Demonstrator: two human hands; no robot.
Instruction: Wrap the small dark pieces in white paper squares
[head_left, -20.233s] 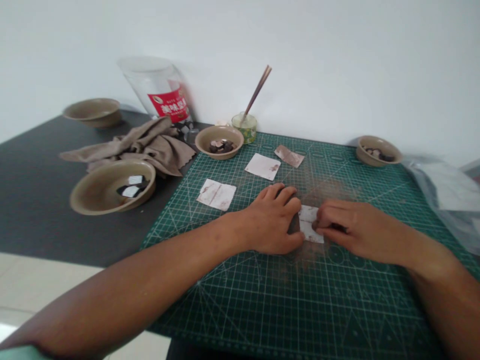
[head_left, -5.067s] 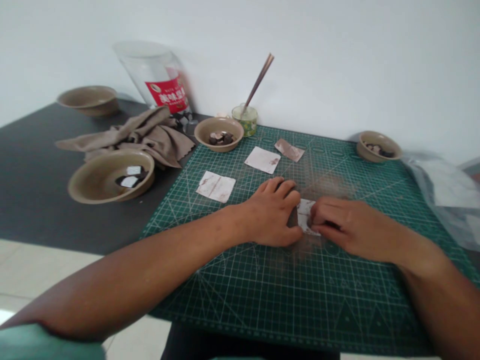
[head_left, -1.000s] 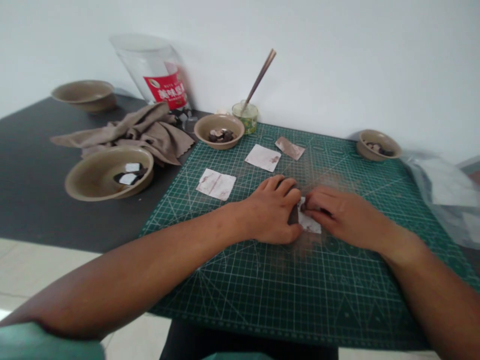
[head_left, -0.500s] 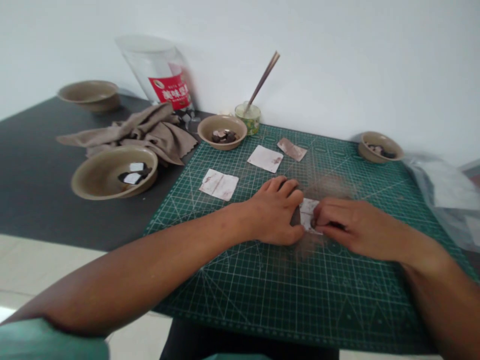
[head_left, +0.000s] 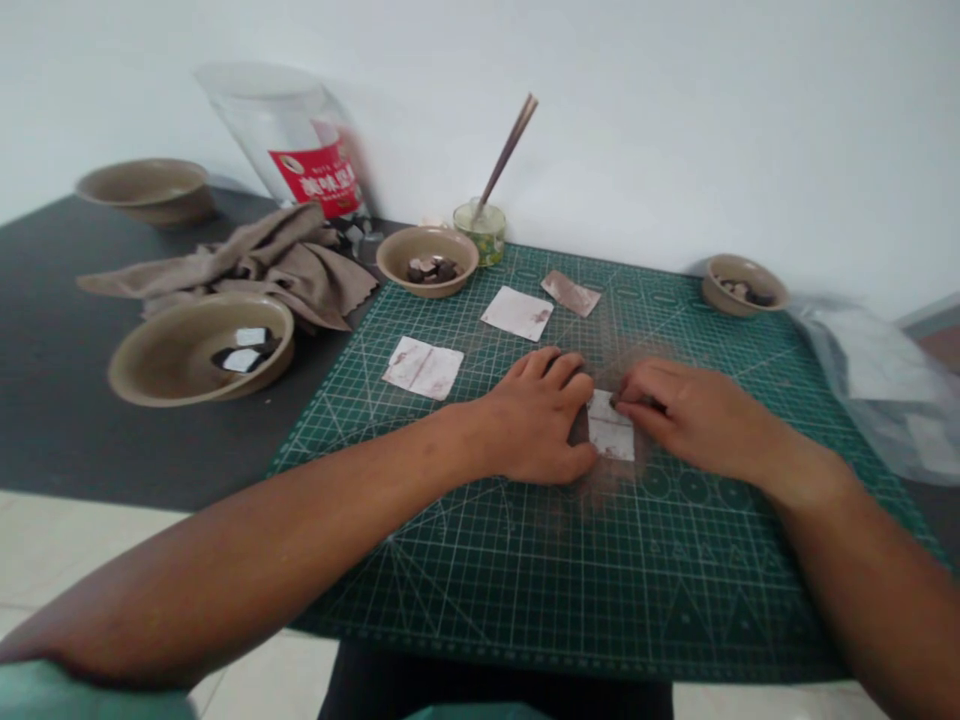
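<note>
A small stained white paper square (head_left: 611,438) lies in the middle of the green cutting mat (head_left: 525,580). My left hand (head_left: 536,425) rests on the mat and pins the square's left edge with its fingertips and thumb. My right hand (head_left: 690,415) comes in from the right, its fingers pinched on a small dark piece (head_left: 616,402) pressed against the top of the square. Most of the piece is hidden by the fingers. Brownish dust marks the mat around the square.
Three more paper squares (head_left: 422,366) (head_left: 517,312) (head_left: 571,293) lie further back. Bowls of dark pieces (head_left: 427,260) (head_left: 744,283) (head_left: 199,345), an empty bowl (head_left: 142,190), a beige cloth (head_left: 247,265), a jar with sticks (head_left: 480,225), a red-labelled container (head_left: 289,140) and a plastic bag (head_left: 877,370) surround the mat.
My right hand has slid the small piece up toward the far edge of the square. The left hand keeps its hold, and the view has shifted slightly.
</note>
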